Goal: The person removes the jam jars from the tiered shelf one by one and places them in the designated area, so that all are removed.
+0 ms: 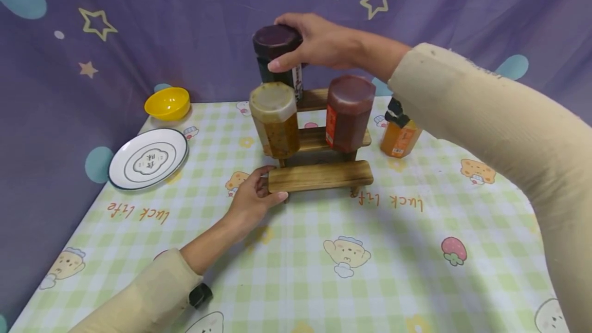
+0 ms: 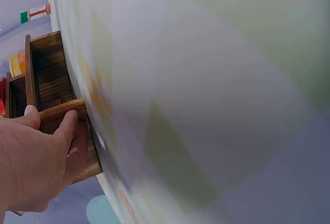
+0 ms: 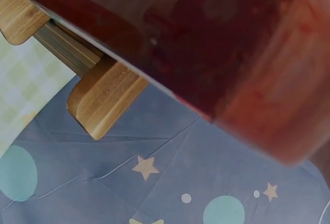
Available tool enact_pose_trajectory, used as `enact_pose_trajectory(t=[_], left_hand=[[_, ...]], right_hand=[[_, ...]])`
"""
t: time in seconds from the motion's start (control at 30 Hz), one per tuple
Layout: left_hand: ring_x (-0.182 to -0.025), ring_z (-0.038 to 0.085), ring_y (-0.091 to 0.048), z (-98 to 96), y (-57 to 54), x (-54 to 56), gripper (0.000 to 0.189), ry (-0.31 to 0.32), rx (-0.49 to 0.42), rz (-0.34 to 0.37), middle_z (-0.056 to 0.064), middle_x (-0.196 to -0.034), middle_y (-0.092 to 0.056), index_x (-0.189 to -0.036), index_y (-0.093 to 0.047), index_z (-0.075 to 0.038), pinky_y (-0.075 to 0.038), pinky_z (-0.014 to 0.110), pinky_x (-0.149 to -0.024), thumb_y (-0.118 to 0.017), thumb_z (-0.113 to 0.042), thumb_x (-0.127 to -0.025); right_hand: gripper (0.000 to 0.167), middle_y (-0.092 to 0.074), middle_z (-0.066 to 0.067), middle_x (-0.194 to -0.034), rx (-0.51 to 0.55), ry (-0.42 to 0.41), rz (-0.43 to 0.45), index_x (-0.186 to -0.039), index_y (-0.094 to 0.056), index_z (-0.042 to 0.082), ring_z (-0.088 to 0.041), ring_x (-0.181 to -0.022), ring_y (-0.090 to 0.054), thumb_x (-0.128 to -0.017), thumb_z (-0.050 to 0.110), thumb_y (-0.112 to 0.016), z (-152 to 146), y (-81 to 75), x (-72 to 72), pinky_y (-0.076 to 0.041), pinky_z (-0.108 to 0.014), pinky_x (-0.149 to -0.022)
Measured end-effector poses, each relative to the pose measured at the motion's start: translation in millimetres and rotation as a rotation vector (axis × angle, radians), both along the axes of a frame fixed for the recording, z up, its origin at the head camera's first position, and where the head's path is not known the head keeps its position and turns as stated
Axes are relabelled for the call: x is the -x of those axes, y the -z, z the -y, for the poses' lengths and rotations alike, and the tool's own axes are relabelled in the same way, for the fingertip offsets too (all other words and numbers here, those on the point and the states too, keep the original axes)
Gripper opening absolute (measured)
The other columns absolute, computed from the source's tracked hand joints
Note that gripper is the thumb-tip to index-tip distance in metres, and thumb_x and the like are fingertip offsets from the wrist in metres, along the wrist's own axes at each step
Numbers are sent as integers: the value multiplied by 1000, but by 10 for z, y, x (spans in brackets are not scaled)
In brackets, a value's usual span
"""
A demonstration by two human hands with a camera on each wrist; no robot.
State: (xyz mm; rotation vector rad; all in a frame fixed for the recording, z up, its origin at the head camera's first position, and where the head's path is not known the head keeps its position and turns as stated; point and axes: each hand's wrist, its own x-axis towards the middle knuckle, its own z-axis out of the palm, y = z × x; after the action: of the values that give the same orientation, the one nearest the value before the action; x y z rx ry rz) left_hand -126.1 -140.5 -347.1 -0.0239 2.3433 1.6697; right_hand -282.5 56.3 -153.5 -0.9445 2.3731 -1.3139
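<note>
A stepped wooden rack (image 1: 321, 176) stands on the table. My left hand (image 1: 252, 197) grips the left end of its lowest step, thumb in front and fingers behind; in the left wrist view the fingers (image 2: 67, 128) curl over the wood edge. At the top step my right hand (image 1: 314, 40) holds a dark-lidded jar (image 1: 277, 48) from above, thumb and fingers around its lid. On the middle step stand an amber jar with a pale lid (image 1: 276, 119) at left and a red jar (image 1: 350, 114) at right. The red jar (image 3: 206, 54) fills much of the right wrist view.
An orange jar (image 1: 400, 140) stands right of the rack, partly hidden by the right sleeve and a black wrist device. At left are a white plate (image 1: 180, 161) and a yellow bowl (image 1: 168, 103). A patterned curtain (image 1: 222, 30) hangs behind the table.
</note>
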Motion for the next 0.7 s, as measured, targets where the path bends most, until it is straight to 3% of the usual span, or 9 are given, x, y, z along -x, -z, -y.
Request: enact_pose_trajectory(t=[0.2,0.5,0.7], left_hand=[[-124,29,-49,-11,1,1,67,-6,-8,4,13,-135,-49,-146,-35,-16,-45,42,-98,-70,-13,-89],[-129,31,-44,-22,0,10,67,4,-5,6,14,-139,-46,-146,-34,-16,-43,45,-101,-70,-15,-89],[-132,33,-41,-26,-4,3,68,2,-5,11,15,-141,-44,-147,-34,-16,-42,45,-103,-71,-15,-89]], right_hand=[[64,-54,-10,-121,41,18,4,-134,-45,6,-19,-104,-53,-81,17,-79,10,6,-1,-46,-30,-85],[62,-56,-8,-118,92,65,-75,-134,-46,10,-21,-100,-53,-82,23,-78,-161,-42,-32,-43,-34,-81],[60,-58,-8,-118,132,121,-88,-132,-48,11,-22,-104,-54,-81,19,-79,-323,-84,1,-45,-36,-86]])
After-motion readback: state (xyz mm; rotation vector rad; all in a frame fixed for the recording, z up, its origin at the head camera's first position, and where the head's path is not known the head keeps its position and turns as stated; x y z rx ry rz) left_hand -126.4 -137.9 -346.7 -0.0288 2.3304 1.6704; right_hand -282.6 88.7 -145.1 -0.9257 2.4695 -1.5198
